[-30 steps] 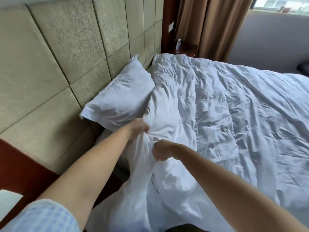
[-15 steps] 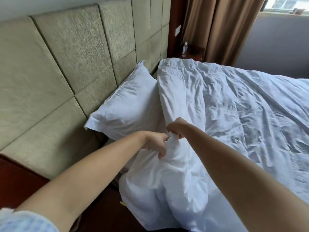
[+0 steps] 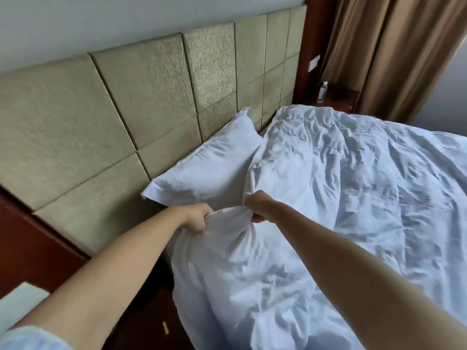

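Both hands engaged on crumpled white cotton duvet [image 3: 341, 198], which covers the bed from head end to near edge. Left hand [image 3: 197, 219] fists a bunched fold of duvet at near corner by head end, fingers curled under the fabric. Right hand [image 3: 256, 207] grips same bunch just beside left, knuckles up; fabric stretched taut btwn the two. White rectangular pillow [image 3: 209, 170] lies at head end, w/ duvet edge touching its right side, against padded olive fabric headboard [image 3: 113, 109]. Clear plastic bottle [image 3: 322, 92] upright on dark wood nightstand [image 3: 338, 98] at far head corner, brown curtain [image 3: 379, 54] behind.
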`<state>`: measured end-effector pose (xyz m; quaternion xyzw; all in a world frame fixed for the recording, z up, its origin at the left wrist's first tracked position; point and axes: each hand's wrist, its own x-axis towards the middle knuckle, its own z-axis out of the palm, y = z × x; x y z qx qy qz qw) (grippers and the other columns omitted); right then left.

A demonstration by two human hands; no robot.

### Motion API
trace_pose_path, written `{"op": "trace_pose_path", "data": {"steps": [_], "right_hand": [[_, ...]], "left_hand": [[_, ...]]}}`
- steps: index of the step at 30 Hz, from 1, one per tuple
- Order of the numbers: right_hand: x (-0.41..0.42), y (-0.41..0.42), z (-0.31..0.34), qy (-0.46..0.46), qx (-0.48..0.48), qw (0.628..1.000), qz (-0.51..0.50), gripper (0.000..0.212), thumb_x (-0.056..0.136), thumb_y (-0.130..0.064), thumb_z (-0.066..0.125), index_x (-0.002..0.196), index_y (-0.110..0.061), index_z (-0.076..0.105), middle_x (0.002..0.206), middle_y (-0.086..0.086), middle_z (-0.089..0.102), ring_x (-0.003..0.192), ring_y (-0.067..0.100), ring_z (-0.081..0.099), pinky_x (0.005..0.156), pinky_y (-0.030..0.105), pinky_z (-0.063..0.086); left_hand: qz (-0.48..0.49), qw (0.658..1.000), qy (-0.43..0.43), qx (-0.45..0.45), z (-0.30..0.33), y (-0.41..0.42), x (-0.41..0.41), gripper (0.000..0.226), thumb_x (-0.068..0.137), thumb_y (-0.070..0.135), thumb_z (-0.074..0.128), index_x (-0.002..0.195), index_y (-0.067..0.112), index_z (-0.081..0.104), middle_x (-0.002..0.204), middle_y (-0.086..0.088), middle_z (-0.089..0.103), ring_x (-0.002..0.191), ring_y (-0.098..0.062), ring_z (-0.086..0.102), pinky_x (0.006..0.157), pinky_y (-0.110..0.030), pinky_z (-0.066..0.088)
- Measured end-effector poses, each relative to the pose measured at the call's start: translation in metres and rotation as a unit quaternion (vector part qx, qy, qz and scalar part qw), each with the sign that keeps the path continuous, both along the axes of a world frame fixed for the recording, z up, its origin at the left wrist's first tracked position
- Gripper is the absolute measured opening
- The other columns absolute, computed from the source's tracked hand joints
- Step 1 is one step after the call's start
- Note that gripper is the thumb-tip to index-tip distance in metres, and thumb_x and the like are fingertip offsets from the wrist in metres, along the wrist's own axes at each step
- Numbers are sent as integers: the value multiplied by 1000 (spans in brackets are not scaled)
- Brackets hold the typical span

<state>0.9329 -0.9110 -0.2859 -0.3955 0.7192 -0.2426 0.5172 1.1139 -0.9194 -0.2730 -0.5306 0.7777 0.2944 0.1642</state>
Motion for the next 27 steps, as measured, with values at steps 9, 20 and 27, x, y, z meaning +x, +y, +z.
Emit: {"op": "trace_pose_path", "data": {"steps": [9, 20, 27], "right_hand": [[26, -22, -28, 42, 53, 994, 81, 24, 86, -25, 52, 87, -2, 51, 74, 18, 64, 52, 23, 60, 47, 24, 48], [127, -107, 51, -30, -195, 976, -92, 24, 97, -14, 42, 113, 1, 53, 117, 18, 59, 111, 32, 55, 88, 33, 42], [171, -129, -26, 46, -85, 986, 133, 28, 93, -16, 42, 114, -2, 52, 107, 15, 57, 98, 30, 60, 83, 40, 52]], "left_hand": [[113, 993, -4, 29, -12, 12, 22, 13, 82, 9, 45, 75, 14, 54, 88, -2, 60, 79, -18, 51, 67, -29, 39], [211, 966, 56, -135, 43, -64, 102, 24, 85, -5, 43, 76, 7, 60, 91, -8, 59, 89, -18, 53, 61, -26, 33], [175, 983, -17, -54, -48, -107, 155, 18, 91, 17, 49, 93, 10, 66, 105, -9, 66, 94, -21, 60, 70, -27, 41]]}}
